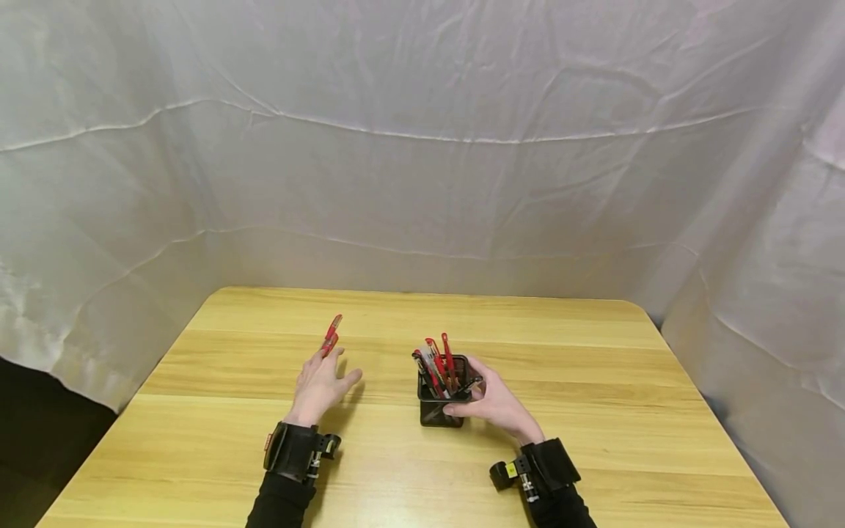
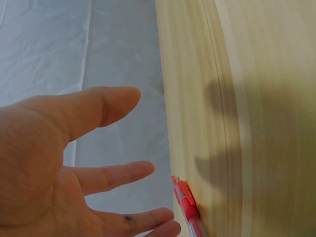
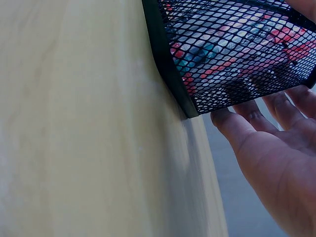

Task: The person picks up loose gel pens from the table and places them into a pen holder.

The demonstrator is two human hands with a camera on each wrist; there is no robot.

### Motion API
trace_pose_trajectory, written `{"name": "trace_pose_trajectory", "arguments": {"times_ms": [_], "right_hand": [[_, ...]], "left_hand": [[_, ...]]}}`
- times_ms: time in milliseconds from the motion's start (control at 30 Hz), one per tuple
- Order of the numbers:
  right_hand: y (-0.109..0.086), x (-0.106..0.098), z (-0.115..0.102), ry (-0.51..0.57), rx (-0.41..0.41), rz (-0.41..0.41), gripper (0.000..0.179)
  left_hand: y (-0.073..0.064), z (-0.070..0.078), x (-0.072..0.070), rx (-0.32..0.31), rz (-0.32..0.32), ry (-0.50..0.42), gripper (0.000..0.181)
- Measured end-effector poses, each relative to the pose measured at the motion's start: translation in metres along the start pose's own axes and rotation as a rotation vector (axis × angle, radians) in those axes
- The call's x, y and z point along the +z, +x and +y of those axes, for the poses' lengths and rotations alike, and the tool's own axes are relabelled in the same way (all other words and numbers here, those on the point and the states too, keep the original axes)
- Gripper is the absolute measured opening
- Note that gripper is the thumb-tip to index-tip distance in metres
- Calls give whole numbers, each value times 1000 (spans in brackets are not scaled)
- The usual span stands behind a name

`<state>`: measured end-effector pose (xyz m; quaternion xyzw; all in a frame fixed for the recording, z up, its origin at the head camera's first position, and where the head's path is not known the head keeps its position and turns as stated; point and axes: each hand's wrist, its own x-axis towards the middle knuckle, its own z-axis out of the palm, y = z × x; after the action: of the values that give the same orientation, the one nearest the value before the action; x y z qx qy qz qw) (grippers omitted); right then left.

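Note:
My left hand (image 1: 320, 385) reaches over the left part of the table, thumb spread away from the extended fingers. Just beyond its fingertips lies a red pen (image 1: 332, 331). In the left wrist view the pen's red clip and cap end (image 2: 186, 200) show beside the lower fingers, with nothing between thumb and forefinger. My right hand (image 1: 499, 407) holds a black mesh pen holder (image 1: 441, 416) from its right side, thumb across the front and fingers behind. Several pens (image 1: 436, 367), red, black and clear, lean inside it. The right wrist view shows fingertips (image 3: 224, 117) against the mesh.
The wooden table (image 1: 594, 381) has rounded far corners. Pale grey cloth (image 1: 422, 191) hangs behind it and along both sides. A dark area (image 1: 46, 440) lies beyond the table's left edge. Each wrist wears a black strap with a small camera.

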<state>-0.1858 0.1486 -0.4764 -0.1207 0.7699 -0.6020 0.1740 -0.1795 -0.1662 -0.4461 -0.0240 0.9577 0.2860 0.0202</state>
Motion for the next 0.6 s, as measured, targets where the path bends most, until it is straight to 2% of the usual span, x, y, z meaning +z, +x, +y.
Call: {"name": "trace_pose_trajectory", "arguments": {"times_ms": [600], "right_hand": [[1,0,2,-6,-4,-1,109]], "left_hand": [[0,-5,1,-2,-2,-24,58]]}}
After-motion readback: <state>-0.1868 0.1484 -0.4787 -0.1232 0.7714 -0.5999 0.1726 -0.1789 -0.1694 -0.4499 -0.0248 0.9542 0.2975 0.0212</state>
